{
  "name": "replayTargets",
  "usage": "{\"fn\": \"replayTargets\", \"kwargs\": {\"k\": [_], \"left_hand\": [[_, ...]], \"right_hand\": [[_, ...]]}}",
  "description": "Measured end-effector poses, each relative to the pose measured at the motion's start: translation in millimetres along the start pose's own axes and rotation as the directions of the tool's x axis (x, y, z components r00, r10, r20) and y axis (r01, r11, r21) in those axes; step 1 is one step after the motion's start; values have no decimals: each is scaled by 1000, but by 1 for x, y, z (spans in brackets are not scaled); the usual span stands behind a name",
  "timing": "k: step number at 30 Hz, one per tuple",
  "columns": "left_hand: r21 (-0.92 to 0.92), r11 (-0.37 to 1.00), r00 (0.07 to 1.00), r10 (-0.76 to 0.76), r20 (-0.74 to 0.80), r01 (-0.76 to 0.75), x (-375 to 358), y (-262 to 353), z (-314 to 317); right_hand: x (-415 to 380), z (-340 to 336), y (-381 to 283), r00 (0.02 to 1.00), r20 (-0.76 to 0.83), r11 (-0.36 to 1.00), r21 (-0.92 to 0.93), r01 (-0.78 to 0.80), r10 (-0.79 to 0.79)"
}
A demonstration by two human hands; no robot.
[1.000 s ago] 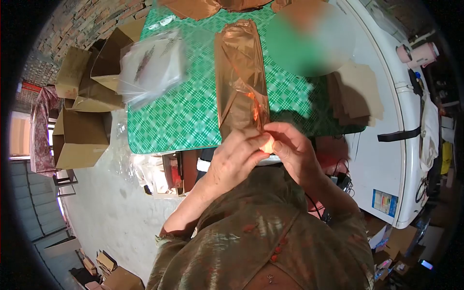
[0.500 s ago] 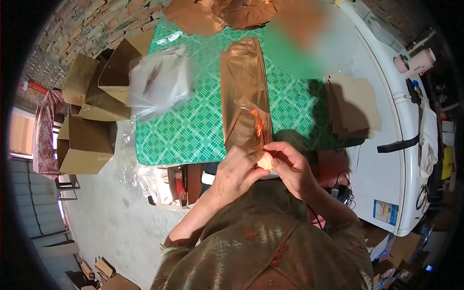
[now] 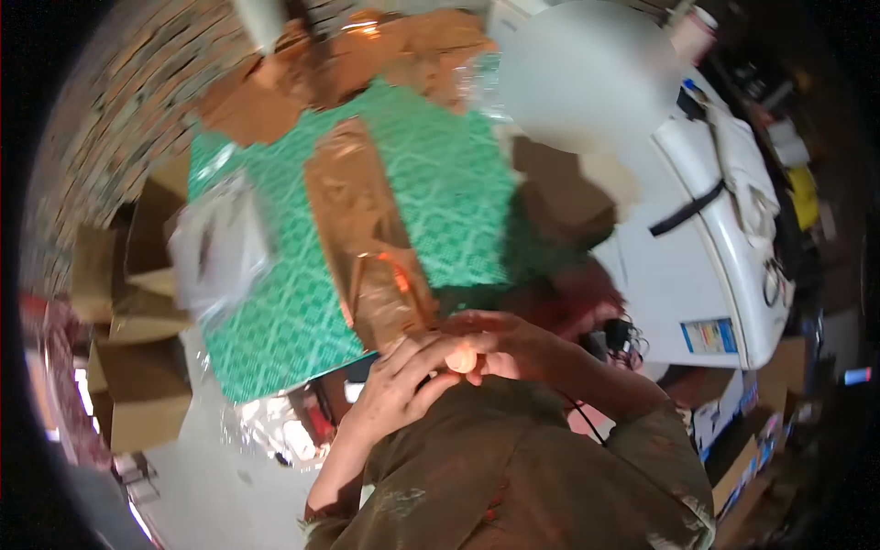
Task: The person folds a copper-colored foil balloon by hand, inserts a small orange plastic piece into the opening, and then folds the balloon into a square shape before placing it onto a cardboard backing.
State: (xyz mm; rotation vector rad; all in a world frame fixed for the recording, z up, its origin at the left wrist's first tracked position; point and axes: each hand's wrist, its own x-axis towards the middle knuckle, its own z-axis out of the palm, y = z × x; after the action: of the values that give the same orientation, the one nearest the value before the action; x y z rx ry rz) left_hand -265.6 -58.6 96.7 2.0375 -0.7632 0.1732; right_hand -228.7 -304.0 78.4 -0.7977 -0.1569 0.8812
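Just off the table's near edge, my left hand (image 3: pixel 401 383) and my right hand (image 3: pixel 515 346) meet, fingers closed around a small peach-orange rounded piece (image 3: pixel 462 358). Its kind I cannot tell. Fingers of both hands cover part of it. Directly beyond my left hand lies a long copper-coloured foil bag (image 3: pixel 353 197), flat and creased, its near end reaching my fingers. A bright orange strip (image 3: pixel 396 272) shows on the bag's near half. Beneath it is a green checked tablecloth (image 3: pixel 449 225).
Clear plastic sleeves (image 3: pixel 220 247) are stacked on the table's left side. Crumpled copper sheets (image 3: pixel 367 57) lie along the far edge. Brown paper pieces (image 3: pixel 559 188) sit at the right, near a white appliance (image 3: pixel 674 293). Open cardboard boxes (image 3: pixel 137 394) stand to the left.
The view has swung to the right, so the table and bag appear turned and farther left. My hands stay together on the orange piece, with the left fingers now more extended across it.
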Motion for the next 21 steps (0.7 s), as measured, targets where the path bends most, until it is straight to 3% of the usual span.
{"fn": "replayTargets", "kwargs": {"k": [3,5,6,8,10,11,12,14,16,18,20,21], "left_hand": [[46,999,997,-9,-73,13,10,4,12],[84,995,988,-35,-147,48,12,4,12],[96,993,981,-57,-186,76,12,2,10],[141,986,966,-48,-253,86,4,-11,5],[102,978,949,-149,-279,184,-5,-20,-1],[139,972,945,-141,-294,188,-12,-29,-3],[79,969,932,-199,-304,232,-14,-29,-5],[91,959,925,-232,-301,270,-18,-36,-9],[102,961,927,-215,-307,257,-10,-34,-9],[113,965,932,-194,-304,238,-4,-33,-10],[117,964,930,-192,-314,239,2,-35,-5],[103,967,932,-193,-308,235,4,-39,-1]], "right_hand": [[-29,-15,-41,955,-55,906,-334,259,-293],[-54,-63,-78,765,-120,546,-770,331,-633],[-62,-62,-108,606,-386,716,-433,547,-696],[-113,-80,-157,239,-484,539,-733,413,-842],[-174,-112,-204,12,-387,387,-919,74,-922],[-208,-135,-224,-50,-285,289,-953,-94,-957],[-242,-157,-242,-90,-174,192,-945,-264,-981],[-288,-173,-278,-92,-35,90,-699,-710,-995],[-313,-175,-294,-206,62,145,-518,-843,-977],[-348,-192,-305,-192,179,126,-326,-937,-965],[-375,-200,-309,-93,-121,126,-302,-945,-988],[-387,-211,-312,3,-193,77,-406,-911,-981]]}}
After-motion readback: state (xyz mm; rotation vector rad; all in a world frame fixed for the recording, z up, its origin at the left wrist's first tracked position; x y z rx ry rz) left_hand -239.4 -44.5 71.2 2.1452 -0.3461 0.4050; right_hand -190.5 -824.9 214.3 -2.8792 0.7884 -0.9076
